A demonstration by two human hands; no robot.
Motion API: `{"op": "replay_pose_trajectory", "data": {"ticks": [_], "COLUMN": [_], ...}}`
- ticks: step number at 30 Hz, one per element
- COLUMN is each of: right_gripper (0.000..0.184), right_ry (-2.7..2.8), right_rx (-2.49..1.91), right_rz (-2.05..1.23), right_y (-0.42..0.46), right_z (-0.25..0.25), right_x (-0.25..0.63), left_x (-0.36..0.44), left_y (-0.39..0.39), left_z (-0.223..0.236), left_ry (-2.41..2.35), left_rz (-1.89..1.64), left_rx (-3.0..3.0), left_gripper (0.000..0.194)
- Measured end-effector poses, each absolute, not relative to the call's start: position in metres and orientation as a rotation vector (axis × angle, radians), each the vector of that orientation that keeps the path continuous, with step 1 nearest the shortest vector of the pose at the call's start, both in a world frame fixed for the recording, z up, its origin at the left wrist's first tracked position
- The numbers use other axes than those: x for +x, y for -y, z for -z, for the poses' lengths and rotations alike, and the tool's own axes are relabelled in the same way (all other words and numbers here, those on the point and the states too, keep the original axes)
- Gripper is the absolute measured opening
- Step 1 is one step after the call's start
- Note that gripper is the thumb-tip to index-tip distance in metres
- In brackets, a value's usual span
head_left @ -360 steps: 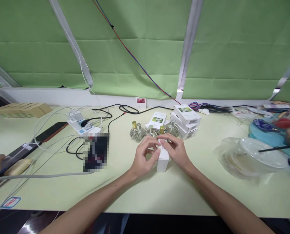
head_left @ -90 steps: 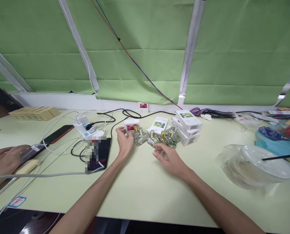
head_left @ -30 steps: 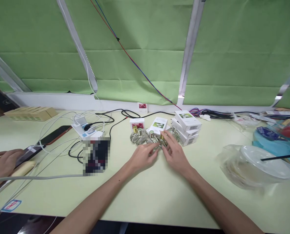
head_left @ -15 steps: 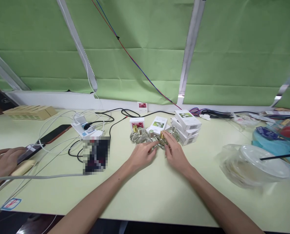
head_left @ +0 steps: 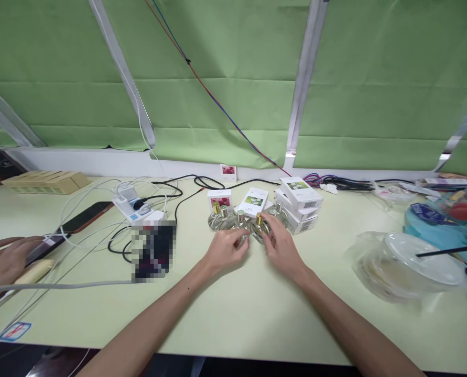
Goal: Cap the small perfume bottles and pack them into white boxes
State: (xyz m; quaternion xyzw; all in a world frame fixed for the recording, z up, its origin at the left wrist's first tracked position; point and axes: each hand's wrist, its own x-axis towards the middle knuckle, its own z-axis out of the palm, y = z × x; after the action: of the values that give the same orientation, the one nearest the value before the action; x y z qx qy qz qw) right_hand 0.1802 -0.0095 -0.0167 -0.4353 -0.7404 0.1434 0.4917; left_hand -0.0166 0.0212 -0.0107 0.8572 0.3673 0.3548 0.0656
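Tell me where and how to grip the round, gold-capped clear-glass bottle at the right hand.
Probably best by the rounded body of the gold-capped bottle, coming from the near side: silver-capped glass bottles stand to its left and right, while none shows in front. The gold cap sticks up but might pull off.

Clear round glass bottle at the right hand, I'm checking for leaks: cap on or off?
On: a shiny gold cap tops the clear round glass bottle.

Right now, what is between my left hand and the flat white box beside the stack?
The head view shows a silver-capped glass bottle between your left hand and that box.
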Motion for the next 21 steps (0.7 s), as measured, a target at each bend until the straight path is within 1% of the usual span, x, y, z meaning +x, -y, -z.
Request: {"op": "replay_pose_trajectory", "data": {"ticks": [5,10,15,21], "right_gripper": [0.047,0.045,0.045,0.045], "right_ry": [1.791,1.785,1.781,1.779], "right_rx": [-1.064,-1.093,-1.100,-1.091], "right_rz": [-0.347,-0.389,-0.395,-0.384], "right_y": [0.0106,0.0128,0.0143,0.0149], "right_z": [0.0162,0.0133,0.0103,0.0101], "right_x": [0.1799,0.1792,0.1788,0.1789], "left_x": [-0.0158,-0.0154,-0.0150,-0.0141], "left_y": [-0.0199,-0.0196,-0.0186,-0.0185], "left_z": [0.0094,0.0090,0.0082,0.0082], "left_ry": [-1.143,-1.239,-1.255,-1.258], "left_rz": [-0.957,-0.847,-0.886,-0.959], "left_rx": [2.600,2.585,2.581,2.587], "left_gripper": [0.028,0.028,0.021,0.023]}}
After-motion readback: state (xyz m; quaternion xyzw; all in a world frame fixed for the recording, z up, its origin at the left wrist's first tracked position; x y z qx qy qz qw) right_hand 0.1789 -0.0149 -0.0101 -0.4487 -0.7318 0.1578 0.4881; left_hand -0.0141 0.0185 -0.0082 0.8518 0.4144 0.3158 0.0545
